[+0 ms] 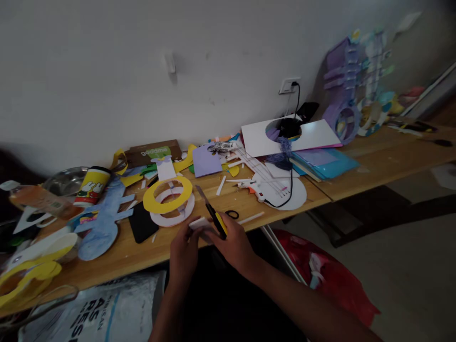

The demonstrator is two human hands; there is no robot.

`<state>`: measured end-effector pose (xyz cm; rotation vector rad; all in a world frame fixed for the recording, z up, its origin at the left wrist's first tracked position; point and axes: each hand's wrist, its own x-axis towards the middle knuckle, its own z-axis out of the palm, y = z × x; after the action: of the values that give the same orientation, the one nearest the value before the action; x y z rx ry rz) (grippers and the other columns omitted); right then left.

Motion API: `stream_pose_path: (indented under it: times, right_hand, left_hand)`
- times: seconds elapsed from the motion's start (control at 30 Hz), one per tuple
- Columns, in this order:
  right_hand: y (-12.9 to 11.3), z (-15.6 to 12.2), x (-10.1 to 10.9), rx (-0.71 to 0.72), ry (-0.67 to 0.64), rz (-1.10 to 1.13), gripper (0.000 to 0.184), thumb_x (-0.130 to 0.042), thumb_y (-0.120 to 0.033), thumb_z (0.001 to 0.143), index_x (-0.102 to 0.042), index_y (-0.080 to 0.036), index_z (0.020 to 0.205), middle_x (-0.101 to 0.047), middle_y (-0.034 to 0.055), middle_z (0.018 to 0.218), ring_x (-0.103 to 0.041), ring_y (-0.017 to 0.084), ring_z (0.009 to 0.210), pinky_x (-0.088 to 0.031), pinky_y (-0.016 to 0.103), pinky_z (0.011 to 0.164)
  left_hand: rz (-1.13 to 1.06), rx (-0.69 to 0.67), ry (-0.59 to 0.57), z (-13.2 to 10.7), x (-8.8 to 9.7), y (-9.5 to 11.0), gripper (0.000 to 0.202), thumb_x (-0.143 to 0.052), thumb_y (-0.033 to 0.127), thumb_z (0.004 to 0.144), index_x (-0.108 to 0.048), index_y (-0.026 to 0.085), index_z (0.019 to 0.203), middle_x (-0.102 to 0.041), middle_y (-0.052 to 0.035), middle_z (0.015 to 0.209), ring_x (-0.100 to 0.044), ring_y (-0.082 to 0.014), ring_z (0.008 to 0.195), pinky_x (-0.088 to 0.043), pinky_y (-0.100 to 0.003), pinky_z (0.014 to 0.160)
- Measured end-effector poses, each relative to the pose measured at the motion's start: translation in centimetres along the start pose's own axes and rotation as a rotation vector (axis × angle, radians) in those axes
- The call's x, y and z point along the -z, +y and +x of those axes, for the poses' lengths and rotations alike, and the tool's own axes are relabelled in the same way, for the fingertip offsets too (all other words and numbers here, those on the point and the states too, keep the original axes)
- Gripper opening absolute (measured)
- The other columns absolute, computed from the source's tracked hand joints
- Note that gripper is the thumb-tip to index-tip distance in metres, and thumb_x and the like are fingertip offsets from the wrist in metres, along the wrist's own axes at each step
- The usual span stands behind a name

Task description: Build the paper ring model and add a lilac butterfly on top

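At the table's front edge, my right hand (233,242) grips a black and yellow utility knife (216,218), its blade out and pointing up and away to the left. My left hand (185,247) is closed on a small white piece of board (200,223), and fingers of my right hand touch it too. Just beyond lie a yellow ring (151,204) and a white ring (188,209), joined and partly overlapping. Black-handled scissors (232,214) rest to the right of the knife, beside a thin white strip (251,218).
A white glue gun (253,187) with a black cord lies near a white guitar-shaped cutout (301,194). On the left are a blue cutout (98,237), a black phone-like slab (140,223), a patterned cup (92,185) and a bottle (42,199). A red bag (335,280) sits below.
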<state>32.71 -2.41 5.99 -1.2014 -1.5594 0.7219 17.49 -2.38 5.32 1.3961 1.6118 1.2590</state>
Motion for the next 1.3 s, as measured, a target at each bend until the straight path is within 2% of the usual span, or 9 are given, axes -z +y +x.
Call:
stream_pose_path:
  times: [0.13, 0.23, 0.37, 0.53, 0.63, 0.73, 0.9, 1.07, 1.3]
  right_hand:
    - [0.6, 1.3, -1.3, -0.077, 0.006, -0.006, 0.026, -0.065, -0.020, 0.082, -0.064, -0.018, 0.108, -0.072, 0.0089, 0.103, -0.068, 0.022, 0.097, -0.053, 0.034, 0.088]
    - [0.9, 1.3, -2.2, -0.117, 0.045, 0.040, 0.025, -0.066, -0.024, 0.082, -0.064, -0.017, 0.107, -0.072, 0.0095, 0.102, -0.068, 0.023, 0.097, -0.052, 0.035, 0.088]
    - [1.1, 1.2, -2.9, -0.185, 0.060, 0.157, 0.025, -0.068, -0.029, 0.082, -0.064, -0.018, 0.105, -0.072, 0.0069, 0.097, -0.068, 0.022, 0.091, -0.053, 0.034, 0.084]
    - [1.7, 1.2, -2.9, -0.234, 0.052, 0.208, 0.031, -0.070, -0.032, 0.080, -0.065, -0.018, 0.107, -0.072, 0.0053, 0.091, -0.069, 0.020, 0.079, -0.056, 0.031, 0.074]
    - [2.2, 1.3, -3.3, -0.245, 0.031, 0.228, 0.034, -0.069, -0.038, 0.081, -0.065, -0.017, 0.107, -0.073, 0.0052, 0.089, -0.068, 0.018, 0.067, -0.055, 0.028, 0.059]
    - [2.4, 1.5, -3.8, -0.213, 0.044, 0.213, 0.031, -0.069, -0.038, 0.081, -0.065, -0.016, 0.102, -0.073, 0.0064, 0.089, -0.069, 0.019, 0.075, -0.056, 0.030, 0.068]
    - [2.6, 1.4, -4.0, -0.103, 0.064, 0.158, 0.023, -0.065, -0.033, 0.084, -0.064, -0.017, 0.101, -0.071, 0.0066, 0.090, -0.068, 0.020, 0.083, -0.055, 0.035, 0.080]
    - [1.6, -1.2, -2.5, 0.072, 0.073, 0.085, 0.031, -0.051, -0.030, 0.094, -0.054, -0.017, 0.122, -0.061, 0.0147, 0.120, -0.056, 0.024, 0.118, -0.044, 0.045, 0.105]
    - [-1.2, -4.4, -1.2, 0.129, -0.214, -0.170, 0.043, -0.032, -0.017, 0.101, -0.036, -0.016, 0.143, -0.054, 0.0182, 0.131, -0.056, 0.025, 0.124, -0.053, 0.044, 0.099]
  left_hand:
    - [0.043, 0.000, 0.021, -0.5, -0.1, 0.8, 0.043, -0.061, 0.037, 0.085, -0.065, 0.018, 0.123, -0.076, -0.0098, 0.107, -0.072, -0.0244, 0.094, -0.056, -0.035, 0.083]
    - [0.139, 0.015, 0.090, -0.4, -0.2, 1.0, 0.038, -0.063, 0.034, 0.082, -0.069, 0.018, 0.117, -0.078, -0.0082, 0.095, -0.074, -0.0251, 0.087, -0.058, -0.035, 0.078]
    - [0.141, -0.023, 0.147, -0.3, -0.4, 0.6, 0.037, -0.064, 0.034, 0.082, -0.069, 0.019, 0.116, -0.078, -0.0076, 0.096, -0.075, -0.0258, 0.090, -0.057, -0.038, 0.082]
    - [0.033, 0.000, 0.102, -0.2, -0.8, -0.8, 0.045, -0.065, 0.029, 0.082, -0.061, 0.020, 0.125, -0.075, -0.0088, 0.107, -0.072, -0.0235, 0.100, -0.055, -0.039, 0.091]
    - [-0.024, 0.039, 0.075, 0.0, -0.8, -1.8, 0.034, -0.066, 0.031, 0.081, -0.065, 0.018, 0.112, -0.076, -0.0084, 0.101, -0.073, -0.0225, 0.094, -0.057, -0.036, 0.086]
    - [-0.012, 0.062, 0.086, 0.2, -0.7, -2.1, 0.025, -0.069, 0.035, 0.080, -0.069, 0.016, 0.095, -0.076, -0.0065, 0.087, -0.074, -0.0215, 0.078, -0.059, -0.033, 0.074]
    - [0.013, 0.071, 0.146, -0.1, -1.0, -1.2, 0.027, -0.068, 0.036, 0.080, -0.071, 0.017, 0.099, -0.077, -0.0051, 0.086, -0.074, -0.0205, 0.074, -0.060, -0.031, 0.069]
    - [0.048, 0.079, 0.217, -0.7, -1.3, -1.4, 0.030, -0.063, 0.038, 0.083, -0.067, 0.019, 0.107, -0.076, -0.0075, 0.102, -0.075, -0.0221, 0.082, -0.060, -0.033, 0.074]
    - [0.148, 0.085, 0.254, -1.0, -1.5, -2.7, 0.023, -0.062, 0.042, 0.084, -0.062, 0.020, 0.088, -0.076, -0.0066, 0.082, -0.075, -0.0270, 0.078, -0.057, -0.035, 0.065]
